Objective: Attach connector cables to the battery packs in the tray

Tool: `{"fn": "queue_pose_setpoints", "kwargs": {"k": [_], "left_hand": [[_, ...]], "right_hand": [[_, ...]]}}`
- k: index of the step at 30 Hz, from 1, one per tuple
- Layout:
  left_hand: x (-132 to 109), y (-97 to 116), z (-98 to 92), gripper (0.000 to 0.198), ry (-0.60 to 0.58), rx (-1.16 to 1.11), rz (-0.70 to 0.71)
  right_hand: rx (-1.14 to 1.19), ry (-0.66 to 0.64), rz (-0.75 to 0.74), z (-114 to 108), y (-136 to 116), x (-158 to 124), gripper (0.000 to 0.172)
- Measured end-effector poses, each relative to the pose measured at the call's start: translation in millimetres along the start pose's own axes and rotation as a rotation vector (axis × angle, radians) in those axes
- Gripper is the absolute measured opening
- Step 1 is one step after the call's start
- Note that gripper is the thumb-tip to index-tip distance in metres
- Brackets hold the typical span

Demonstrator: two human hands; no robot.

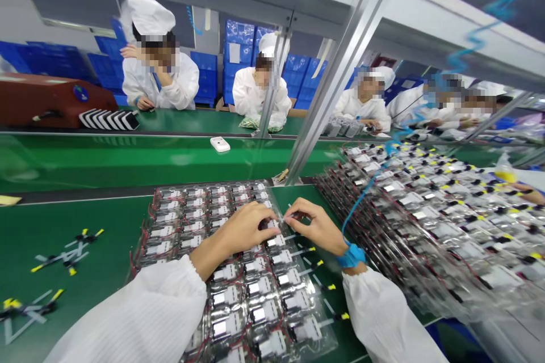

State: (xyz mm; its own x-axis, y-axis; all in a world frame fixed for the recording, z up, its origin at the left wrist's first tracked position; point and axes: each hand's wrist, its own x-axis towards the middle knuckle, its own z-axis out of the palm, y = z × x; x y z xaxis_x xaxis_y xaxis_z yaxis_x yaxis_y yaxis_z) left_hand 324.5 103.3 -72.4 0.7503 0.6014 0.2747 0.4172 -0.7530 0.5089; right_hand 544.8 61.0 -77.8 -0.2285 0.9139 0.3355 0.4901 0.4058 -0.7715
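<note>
My left hand (pixel 242 229) rests curled over a clear plastic tray (pixel 179 227) of small wired parts with white labels. Its fingertips press on one part in the tray's right column. My right hand (pixel 313 226) is just to the right, fingers pinched on a thin piece at the tray's right edge; I cannot make out what it is. A blue strap with a coiled blue cord (pixel 352 255) circles my right wrist. Both arms wear white sleeves. Short wires with yellow tips (pixel 317 265) stick out along the tray's right side.
A tall slanted stack of filled trays (pixel 430 227) stands at the right. Loose yellow-tipped wires (pixel 68 252) lie at the left on the green bench. A metal post (pixel 327 85) rises behind the tray. A small white device (pixel 220 144) lies on the belt. Several workers in white sit opposite.
</note>
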Motion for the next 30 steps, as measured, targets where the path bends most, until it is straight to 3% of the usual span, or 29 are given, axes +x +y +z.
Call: {"fn": "queue_pose_setpoints", "kwargs": {"k": [5,14,30], "left_hand": [[0.5,0.5,-0.2,0.021,0.002,-0.007,-0.009],[1.5,-0.9,-0.1,0.020,0.006,0.005,-0.003],[1.8,-1.7,0.1,0.020,0.007,0.006,-0.003]], "right_hand": [[-0.109,0.008,-0.055,2.5,-3.7,-1.4,0.009],[-0.160,0.011,-0.100,3.0,-7.7,-1.9,0.011],[-0.105,-0.029,-0.047,7.4,-3.0,-0.9,0.009]]}}
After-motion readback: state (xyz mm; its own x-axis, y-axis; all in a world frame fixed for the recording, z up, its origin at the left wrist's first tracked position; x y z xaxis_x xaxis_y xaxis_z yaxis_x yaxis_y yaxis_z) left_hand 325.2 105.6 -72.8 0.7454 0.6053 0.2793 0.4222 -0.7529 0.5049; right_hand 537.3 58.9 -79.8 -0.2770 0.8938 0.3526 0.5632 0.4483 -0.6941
